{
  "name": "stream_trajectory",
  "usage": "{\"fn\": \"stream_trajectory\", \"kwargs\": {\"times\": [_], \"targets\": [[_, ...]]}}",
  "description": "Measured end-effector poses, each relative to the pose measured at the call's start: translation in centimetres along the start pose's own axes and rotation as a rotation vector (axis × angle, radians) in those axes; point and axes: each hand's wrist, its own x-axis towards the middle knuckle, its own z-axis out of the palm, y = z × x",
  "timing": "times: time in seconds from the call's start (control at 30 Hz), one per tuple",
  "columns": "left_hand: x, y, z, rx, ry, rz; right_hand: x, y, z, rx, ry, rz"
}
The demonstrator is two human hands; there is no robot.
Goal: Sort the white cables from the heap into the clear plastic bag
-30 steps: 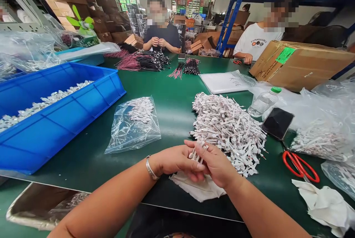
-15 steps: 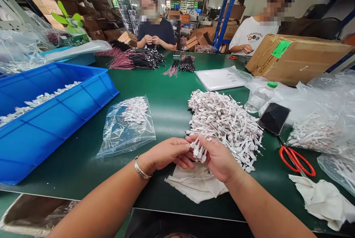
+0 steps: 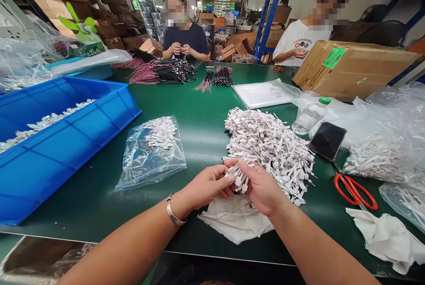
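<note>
Between my two hands is a small bunch of short white cables [image 3: 241, 180] with flat plugs, fanned out with their ends toward me. My right hand [image 3: 265, 190] is closed around the bunch, thumb on top. From the other side my left hand [image 3: 210, 184] pinches at the same cables with thumb and fingers; its fingertips are partly hidden. Just beyond lies a big heap of similar white cables [image 3: 268, 143]. Under my hands a cream cloth [image 3: 232, 221] is spread on the green table [image 3: 206, 119]. To the left rests a clear plastic bag [image 3: 151, 154] with more white cables inside.
A blue bin [image 3: 66, 143] of white pieces stands at left. On the right are a phone [image 3: 328, 141], a bottle [image 3: 310, 117], red-handled scissors [image 3: 355, 192], a crumpled cloth [image 3: 388, 238] and a cardboard box [image 3: 355, 70]. Two people sit across the table, near black cable bundles [image 3: 162, 72].
My left hand has moved slightly right and closed in, its thumb now on the white cables. My right hand stays around the bunch. The co-worker at right has raised a hand.
</note>
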Motion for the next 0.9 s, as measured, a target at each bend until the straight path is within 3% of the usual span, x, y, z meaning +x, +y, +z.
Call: {"fn": "stream_trajectory", "kwargs": {"times": [0.27,0.53,0.73,0.9], "targets": [[0.03,-0.17,0.14,-0.095,0.043,0.042,0.00,-0.36,-0.08,0.034,-0.081,0.040],[-0.19,0.33,0.20,-0.043,0.123,0.031,-0.15,-0.59,0.15,0.032,-0.070,-0.010],[-0.14,0.12,0.41,0.017,-0.009,-0.005,-0.09,0.02,-0.06,-0.024,-0.034,-0.011],[-0.08,-0.28,0.50,-0.007,0.033,0.028,0.03,0.27,-0.09,-0.010,-0.056,-0.001]]}}
